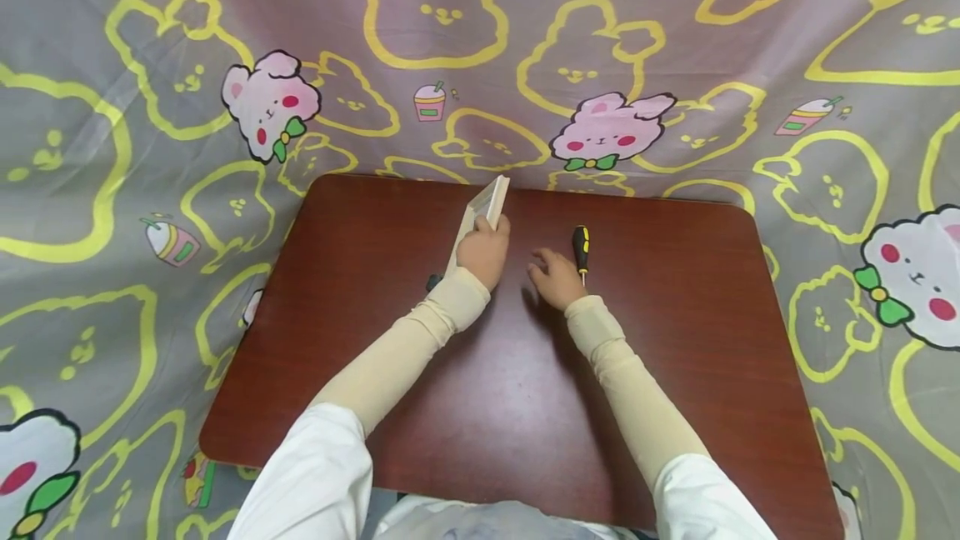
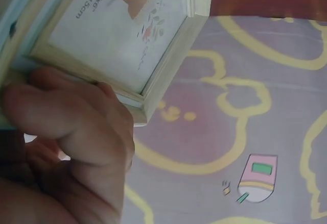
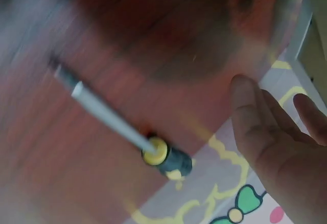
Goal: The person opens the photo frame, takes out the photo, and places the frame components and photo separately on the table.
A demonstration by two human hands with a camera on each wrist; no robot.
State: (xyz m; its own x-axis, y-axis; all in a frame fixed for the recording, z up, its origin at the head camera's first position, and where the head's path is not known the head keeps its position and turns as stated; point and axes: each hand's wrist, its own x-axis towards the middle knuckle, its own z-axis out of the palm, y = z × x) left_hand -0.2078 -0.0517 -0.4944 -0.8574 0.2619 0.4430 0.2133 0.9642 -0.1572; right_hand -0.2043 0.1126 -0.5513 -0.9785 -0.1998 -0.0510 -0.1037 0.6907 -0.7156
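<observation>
My left hand (image 1: 482, 255) grips a light wooden picture frame (image 1: 497, 200) by its edge and holds it tilted up over the table. Behind the frame's pane in the left wrist view is a printed insert (image 2: 130, 22) with a small picture and size lettering. My right hand (image 1: 553, 277) hovers over the table to the right of the frame, fingers loosely bent with nothing in them. Just beyond it lies a screwdriver (image 1: 581, 247) with a black and yellow handle; its metal shank (image 3: 110, 114) shows in the right wrist view.
A small black object (image 1: 433, 282) shows beside the left wrist, its kind unclear. The brown table (image 1: 487, 407) has rounded corners. A curtain (image 1: 480, 90) printed with rabbits and cups hangs close around its back and sides.
</observation>
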